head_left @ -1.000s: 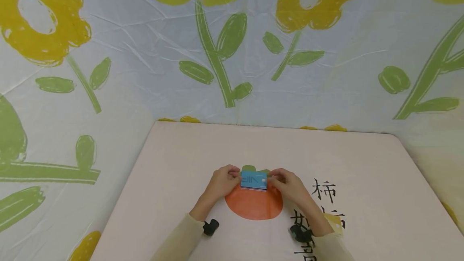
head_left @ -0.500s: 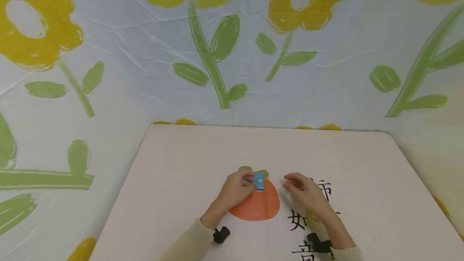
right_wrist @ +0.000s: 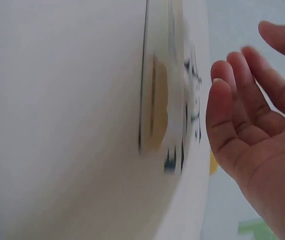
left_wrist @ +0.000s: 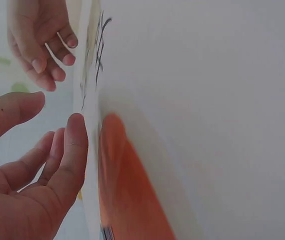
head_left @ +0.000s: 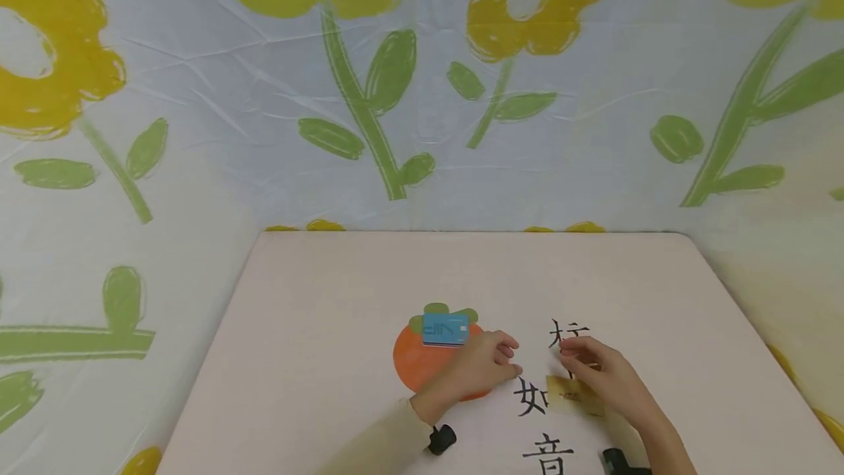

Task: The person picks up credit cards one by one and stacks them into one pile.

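Note:
A blue card (head_left: 445, 329) with VIP lettering lies on the printed orange fruit, with dark and light edges under it like a small stack. To its right, my left hand (head_left: 484, 365) hovers with nothing in its fingers; in the left wrist view, thumb and fingers of that left hand (left_wrist: 42, 165) are apart. My right hand (head_left: 609, 376) is raised just above a gold-yellow rectangular piece (head_left: 568, 394), partly covered by it. In the right wrist view, the fingers of this right hand (right_wrist: 255, 110) are loosely bent and hold nothing; the yellow piece (right_wrist: 158, 105) is blurred beside them.
The pale pink table covering (head_left: 330, 277) bears a printed orange fruit (head_left: 415, 361) and black characters (head_left: 549, 453). Flowered cloth (head_left: 264, 94) stands behind the table and along its sides. Dark wrist cameras (head_left: 442, 440) sit at both wrists.
Both hands held the blue card at its ends; the right let go first, then the left. Both have moved right, toward the yellow piece. The blue card stays on the fruit print.

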Available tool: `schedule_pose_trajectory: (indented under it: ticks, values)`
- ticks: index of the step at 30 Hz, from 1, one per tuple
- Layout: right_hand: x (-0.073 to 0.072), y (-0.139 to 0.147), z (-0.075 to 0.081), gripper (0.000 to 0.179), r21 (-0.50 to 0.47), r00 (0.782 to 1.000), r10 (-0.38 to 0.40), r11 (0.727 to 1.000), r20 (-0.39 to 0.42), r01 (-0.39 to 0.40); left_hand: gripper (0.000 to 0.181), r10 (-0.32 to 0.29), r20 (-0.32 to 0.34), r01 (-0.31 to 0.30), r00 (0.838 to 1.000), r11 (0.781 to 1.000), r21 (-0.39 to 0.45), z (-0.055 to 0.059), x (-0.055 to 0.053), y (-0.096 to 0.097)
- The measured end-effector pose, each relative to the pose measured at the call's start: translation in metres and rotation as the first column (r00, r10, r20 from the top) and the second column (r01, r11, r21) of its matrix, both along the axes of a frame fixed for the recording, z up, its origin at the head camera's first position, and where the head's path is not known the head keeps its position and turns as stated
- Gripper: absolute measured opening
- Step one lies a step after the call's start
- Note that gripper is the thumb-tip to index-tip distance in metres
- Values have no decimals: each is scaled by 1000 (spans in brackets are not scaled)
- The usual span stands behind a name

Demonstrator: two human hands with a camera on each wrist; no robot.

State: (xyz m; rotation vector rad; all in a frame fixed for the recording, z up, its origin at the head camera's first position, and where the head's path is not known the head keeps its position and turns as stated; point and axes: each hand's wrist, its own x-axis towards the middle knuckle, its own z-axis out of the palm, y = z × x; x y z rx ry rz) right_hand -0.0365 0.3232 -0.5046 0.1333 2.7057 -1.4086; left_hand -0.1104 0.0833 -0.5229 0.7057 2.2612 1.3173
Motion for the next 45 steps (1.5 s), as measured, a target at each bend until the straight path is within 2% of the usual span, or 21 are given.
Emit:
schedule_pose_trajectory:
  ticks: [5,9,13,17,19,23,30,36,40,43,45]
  values:
    - [13,22,1,31,53,999,35,998,36,-37,34,-99,-51,91,994,985,-145,2,7,25]
    - [24,37,-1,39,81,993,104,991,60,-109,37,-188,-97,161,977,957,-240,3,10,41]
    - [29,47,-4,51,131,983,156,977,95,-167,42,-255,-139,198,957,922,-334,3,13,52]
    - [30,52,-5,59,173,974,182,963,137,-205,50,-310,-195,190,930,864,-466,6,17,57]
    - [30,52,-6,62,200,970,191,955,149,-218,53,-324,-211,177,922,838,-516,8,20,59]
    - [28,52,-7,60,238,968,199,943,155,-232,51,-330,-236,150,914,815,-559,9,24,61]
    - [24,50,-8,55,283,966,156,936,206,-211,46,-308,-241,122,920,812,-570,7,27,64]
    - [25,50,-7,56,268,967,190,935,172,-232,43,-303,-234,129,924,821,-556,3,28,65]
    - [25,50,-7,53,233,968,202,944,151,-233,40,-298,-233,134,926,835,-534,2,27,65]
    - [25,50,-8,45,171,968,195,960,156,-221,36,-297,-234,144,926,850,-506,3,25,66]
    - [25,51,-8,38,128,968,195,968,156,-215,34,-286,-213,155,934,863,-480,3,23,67]
